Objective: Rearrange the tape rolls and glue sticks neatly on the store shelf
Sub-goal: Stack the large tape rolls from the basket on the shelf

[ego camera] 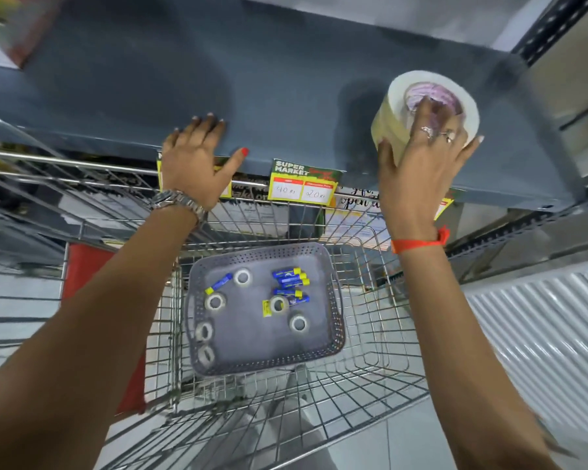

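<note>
- Translucent-white wide packing tape rolls, stacked (392, 130), sit under the right hand (421, 164): fingers dip into the top roll's core, thumb and little finger spread round the outer wall. The hand is holding the stack, which looks to rest on the shelf.
- Left hand (192, 161) lies flat and open on the front lip of the dark grey metal shelf (133, 79), holding nothing. Thumb hooks along the edge.
- Stack's axis runs upright, core facing up. It stands just behind the shelf's front edge, off to the right of the left hand, well apart from it.
- Key relation: the rest of the stock lies below and between the two forearms, in a grey perforated plastic basket (333, 334) inside the wire shopping cart (370, 385).
- Basket holds small clear tape rolls (214, 301), flat or tilted, and blue-and-yellow glue sticks (291, 278), mostly with long axes left-right; one lies slanted.
- Left hand is free, so I'd judge it the better one for the next reach down.
- Room: shelf surface between the hands and leftward is bare; a steel upright closes off the right end just beyond the stack.
- Yellow-green price label (302, 186) hangs from the lip between the hands; likely snag point when lifting items past the edge.
</note>
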{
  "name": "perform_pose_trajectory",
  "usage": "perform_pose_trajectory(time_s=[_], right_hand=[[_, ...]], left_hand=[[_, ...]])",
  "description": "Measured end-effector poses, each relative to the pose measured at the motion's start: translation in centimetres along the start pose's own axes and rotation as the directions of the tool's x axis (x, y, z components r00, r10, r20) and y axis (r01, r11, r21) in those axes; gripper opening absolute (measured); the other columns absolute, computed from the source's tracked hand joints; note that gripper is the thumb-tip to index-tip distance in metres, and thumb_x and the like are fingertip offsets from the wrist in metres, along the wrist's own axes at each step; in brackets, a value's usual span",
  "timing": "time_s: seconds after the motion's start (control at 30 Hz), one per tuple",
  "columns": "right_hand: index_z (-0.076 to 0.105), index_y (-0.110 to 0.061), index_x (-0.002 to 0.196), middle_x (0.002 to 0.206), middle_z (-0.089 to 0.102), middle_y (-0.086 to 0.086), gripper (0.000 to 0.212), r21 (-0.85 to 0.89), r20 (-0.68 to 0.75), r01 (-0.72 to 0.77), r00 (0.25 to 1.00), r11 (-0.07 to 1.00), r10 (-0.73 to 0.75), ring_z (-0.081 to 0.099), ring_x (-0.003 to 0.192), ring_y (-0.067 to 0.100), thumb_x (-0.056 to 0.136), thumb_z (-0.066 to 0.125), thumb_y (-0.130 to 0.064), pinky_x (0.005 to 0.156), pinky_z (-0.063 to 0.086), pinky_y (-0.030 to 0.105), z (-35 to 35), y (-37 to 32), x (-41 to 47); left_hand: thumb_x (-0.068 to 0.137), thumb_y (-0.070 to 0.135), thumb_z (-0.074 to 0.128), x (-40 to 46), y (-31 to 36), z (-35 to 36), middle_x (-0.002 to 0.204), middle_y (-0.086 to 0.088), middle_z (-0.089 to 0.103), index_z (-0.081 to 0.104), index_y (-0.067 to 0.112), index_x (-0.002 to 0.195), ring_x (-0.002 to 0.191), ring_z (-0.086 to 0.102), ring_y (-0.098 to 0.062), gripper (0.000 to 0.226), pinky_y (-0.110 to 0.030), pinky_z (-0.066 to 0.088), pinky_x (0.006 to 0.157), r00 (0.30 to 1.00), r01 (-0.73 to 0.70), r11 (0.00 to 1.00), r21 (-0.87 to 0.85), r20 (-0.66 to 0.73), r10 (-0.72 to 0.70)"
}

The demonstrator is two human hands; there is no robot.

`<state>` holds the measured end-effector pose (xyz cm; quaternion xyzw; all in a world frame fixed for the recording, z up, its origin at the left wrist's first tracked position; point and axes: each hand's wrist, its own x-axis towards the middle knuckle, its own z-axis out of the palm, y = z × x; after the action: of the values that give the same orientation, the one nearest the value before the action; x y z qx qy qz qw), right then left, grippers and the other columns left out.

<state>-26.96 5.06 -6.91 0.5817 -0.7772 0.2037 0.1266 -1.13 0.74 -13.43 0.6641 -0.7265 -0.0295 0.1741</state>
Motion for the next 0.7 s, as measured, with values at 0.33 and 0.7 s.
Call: perform_pose_trajectory(time_s=[0.33, 0.7], right_hand=[[0.065, -0.004, 0.098, 0.096, 0.064, 0.019, 0.026, 0.368, 0.073, 0.33, 0.922, 0.869, -0.381, 0.051, 0.094, 0.032, 0.075, 0.059, 0.005, 0.09, 0.044, 0.04, 9.9, -0.5, -12.4], [0.058, -0.007, 0.116, 0.128, 0.051, 0.019, 0.035, 0.299, 0.854, 0.222, 0.373, 0.928, -0.364, 0.044, 0.124, 0.033, 0.082, 0.056, -0.004, 0.088, 0.05, 0.042, 19.3, 2.0, -22.2]], left_hand=[[0.09, 0.057, 0.032, 0.1, -0.4, 0.7, 0.15, -0.003, 0.034, 0.035, 0.019, 0.139, 0.14, 0.027, -0.021, 0.062, -0.041, 0.018, 0.115, 1.0, -0.016, 0.999, 0.031, -0.013, 0.016], [0.09, 0.058, 0.028, 0.4, -0.2, 1.5, 0.149, 0.002, 0.037, 0.035, 0.022, 0.139, 0.138, 0.03, -0.017, 0.061, -0.043, 0.017, 0.116, 0.996, 0.003, 0.998, 0.07, -0.089, 0.003]])
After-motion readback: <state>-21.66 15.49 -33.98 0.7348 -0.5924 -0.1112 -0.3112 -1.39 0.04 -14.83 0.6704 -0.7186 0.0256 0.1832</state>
